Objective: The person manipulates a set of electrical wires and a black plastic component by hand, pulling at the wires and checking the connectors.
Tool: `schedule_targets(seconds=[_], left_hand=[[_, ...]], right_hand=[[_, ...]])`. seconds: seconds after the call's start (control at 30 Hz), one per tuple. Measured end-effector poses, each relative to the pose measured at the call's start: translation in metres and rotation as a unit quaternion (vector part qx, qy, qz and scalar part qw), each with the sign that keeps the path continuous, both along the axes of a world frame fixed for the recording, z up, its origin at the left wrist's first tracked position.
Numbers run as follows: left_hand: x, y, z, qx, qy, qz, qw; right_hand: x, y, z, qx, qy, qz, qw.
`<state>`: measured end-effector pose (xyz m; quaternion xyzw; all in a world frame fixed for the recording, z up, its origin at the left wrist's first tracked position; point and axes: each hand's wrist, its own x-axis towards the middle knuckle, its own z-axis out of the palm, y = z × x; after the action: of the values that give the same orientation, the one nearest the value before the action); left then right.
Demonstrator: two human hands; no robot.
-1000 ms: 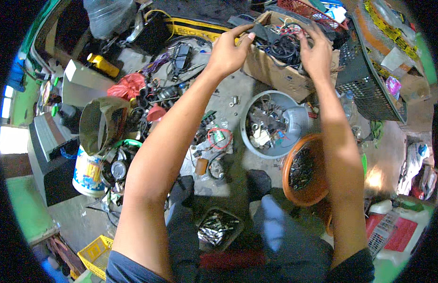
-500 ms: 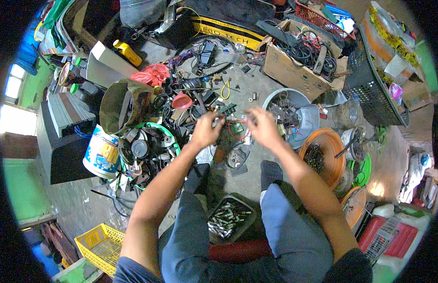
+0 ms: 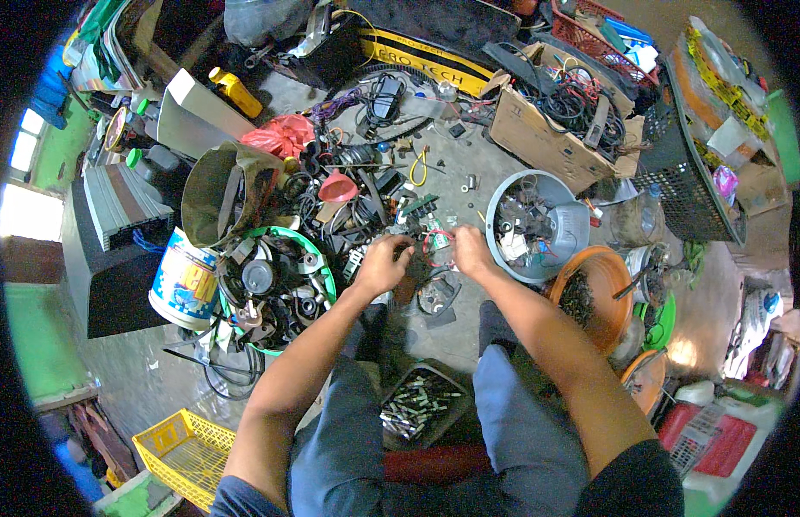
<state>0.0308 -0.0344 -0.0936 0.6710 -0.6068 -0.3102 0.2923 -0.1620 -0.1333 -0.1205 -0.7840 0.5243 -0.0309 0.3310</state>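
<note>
From where I stand, a red wire loop (image 3: 426, 246) sits between the left hand (image 3: 385, 265) and the right hand (image 3: 471, 251), nearest the right fingertips, above the floor (image 3: 476, 157). Grip of each hand: I cannot tell whether closed or apart. Markings: dark lettering on a yellow strip (image 3: 430, 67); printed label on a white-and-blue bucket (image 3: 183, 280).

box (image 3: 538, 142): matt cardboard | orange basin (image 3: 614, 302): smooth plastic | red bag (image 3: 282, 139): crinkled plastic
</note>
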Motion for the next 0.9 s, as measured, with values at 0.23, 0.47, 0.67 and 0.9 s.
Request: schedule_targets(seconds=[0.23,0.47,0.67,0.9], left_hand=[[0.005,-0.014,0.089,-0.076,0.019,-0.039,0.996],[-0.001,0.006,0.3,-0.071,0.006,-0.096,0.993],[-0.019,0.045,0.402,-0.132,0.13,-0.028,0.982],[-0.05,0.099,0.426,-0.235,0.133,0.034,0.962]], right_hand=[[-0.015,-0.005,0.097,0.029,-0.244,0.027,0.969],[-0.035,0.02,0.302,0.009,-0.361,-0.001,0.932],[-0.062,0.057,0.412,0.023,-0.533,-0.033,0.845],[-0.093,0.122,0.467,0.012,-0.618,-0.071,0.783]])
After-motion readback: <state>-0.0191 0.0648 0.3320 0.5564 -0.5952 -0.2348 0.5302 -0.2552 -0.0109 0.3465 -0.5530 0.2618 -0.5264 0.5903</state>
